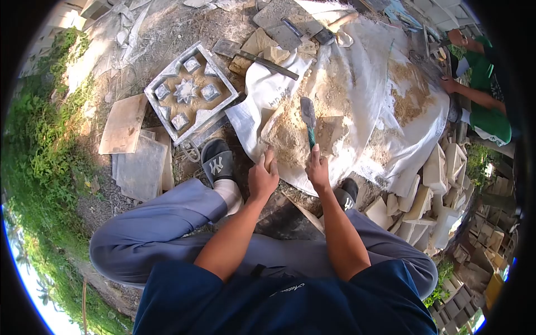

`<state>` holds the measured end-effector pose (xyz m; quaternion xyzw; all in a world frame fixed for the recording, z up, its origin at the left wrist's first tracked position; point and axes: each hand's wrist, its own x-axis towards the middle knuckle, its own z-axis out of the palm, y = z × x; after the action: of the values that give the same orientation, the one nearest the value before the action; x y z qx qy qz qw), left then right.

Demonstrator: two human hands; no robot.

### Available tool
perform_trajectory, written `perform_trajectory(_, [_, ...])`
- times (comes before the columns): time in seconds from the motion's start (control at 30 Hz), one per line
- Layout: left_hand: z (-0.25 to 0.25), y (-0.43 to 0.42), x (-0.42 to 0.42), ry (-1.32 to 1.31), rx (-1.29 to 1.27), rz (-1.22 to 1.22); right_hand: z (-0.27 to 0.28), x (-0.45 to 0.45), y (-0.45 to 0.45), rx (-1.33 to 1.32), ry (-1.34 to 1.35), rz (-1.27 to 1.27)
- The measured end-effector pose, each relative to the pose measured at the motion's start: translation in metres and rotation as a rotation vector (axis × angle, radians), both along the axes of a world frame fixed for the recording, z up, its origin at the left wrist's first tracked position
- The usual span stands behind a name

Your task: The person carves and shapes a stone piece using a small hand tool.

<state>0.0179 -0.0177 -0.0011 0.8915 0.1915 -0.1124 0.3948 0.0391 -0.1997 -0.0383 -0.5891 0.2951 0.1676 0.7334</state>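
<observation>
My right hand (317,170) is closed round the green handle of a small trowel (308,113). The trowel's grey blade points away from me, over the sandy heap. Close by on its left, my left hand (263,177) is closed, with a small brown piece (269,158) showing at its fingers; its kind is unclear. Both hands are at the near edge of a white sack sheet (254,84) that bears loose tan sand (290,131). To the left lies a square mould-like frame (152,89) with a star and several raised blocks inside.
Flat slabs (142,167) lie left of my sandalled foot. A hammer (326,34) and a metal bar (268,65) rest beyond the sheet. Pale blocks (435,167) are piled at right. A person in green (483,95) is at the far right.
</observation>
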Motion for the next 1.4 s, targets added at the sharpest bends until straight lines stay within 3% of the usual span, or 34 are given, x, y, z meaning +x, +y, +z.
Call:
perform_trajectory(0.07, [0.000,-0.003,0.003,-0.032,-0.013,-0.002,0.000,0.002,0.000,-0.497,0.222,0.242])
perform_trajectory(0.1, [0.001,-0.003,0.003,-0.012,-0.018,0.008,0.006,0.006,0.003,-0.486,0.390,0.234])
perform_trajectory(0.2, [0.001,-0.002,0.006,-0.037,-0.032,0.007,0.004,0.005,0.001,-0.570,0.218,0.246])
perform_trajectory(0.27, [0.001,-0.001,0.000,-0.063,-0.043,0.007,-0.001,0.000,0.005,-0.470,0.186,0.167])
perform_trajectory(0.33, [0.001,-0.001,0.003,0.056,0.025,-0.005,0.006,0.004,0.006,-0.182,0.010,0.005])
perform_trajectory(0.4, [-0.003,-0.002,-0.001,0.019,0.001,0.010,-0.011,0.000,0.001,-0.224,-0.116,0.023])
perform_trajectory(0.47, [-0.002,-0.006,0.005,-0.040,-0.028,0.003,0.008,0.005,0.003,-0.420,0.321,0.059])
perform_trajectory(0.53, [0.005,-0.004,0.007,-0.052,-0.073,0.023,0.005,0.008,-0.003,-0.367,0.400,0.068])
perform_trajectory(0.6, [-0.001,-0.001,0.005,-0.041,-0.023,0.008,0.003,0.007,-0.002,-0.443,0.228,0.096])
perform_trajectory(0.67, [-0.001,-0.002,0.006,-0.024,-0.015,0.000,0.001,0.011,0.000,-0.458,0.243,0.105])
perform_trajectory(0.73, [-0.003,-0.002,0.006,-0.045,0.033,0.013,0.006,0.016,0.003,-0.198,-0.055,-0.011])
perform_trajectory(0.8, [-0.005,-0.002,0.005,0.064,0.016,-0.027,0.002,0.013,0.004,-0.195,-0.141,-0.006])
perform_trajectory(0.87, [-0.006,-0.004,0.008,-0.001,0.004,-0.013,0.000,0.011,0.007,-0.500,0.112,0.088])
perform_trajectory(0.9, [-0.006,-0.005,0.009,-0.061,-0.001,0.006,0.009,0.014,0.008,-0.318,0.354,0.056])
perform_trajectory(0.93, [-0.007,-0.007,0.011,-0.066,-0.005,-0.004,0.005,0.011,0.006,-0.387,0.360,0.073])
perform_trajectory(1.13, [-0.001,-0.005,0.011,-0.027,-0.036,0.034,0.005,0.014,-0.002,-0.143,0.127,-0.050])
perform_trajectory(1.2, [0.001,-0.006,0.011,-0.010,-0.022,0.020,-0.002,0.013,0.005,-0.036,-0.082,-0.153])
perform_trajectory(1.27, [-0.005,-0.006,0.011,-0.072,-0.038,0.020,-0.012,0.004,0.008,-0.234,0.100,-0.063])
perform_trajectory(1.3, [-0.006,-0.006,0.012,-0.132,-0.052,0.018,0.006,0.009,0.009,-0.306,0.325,0.008])
perform_trajectory(1.4, [-0.007,-0.005,0.012,-0.132,-0.059,0.021,0.005,0.008,0.007,-0.411,0.293,0.022])
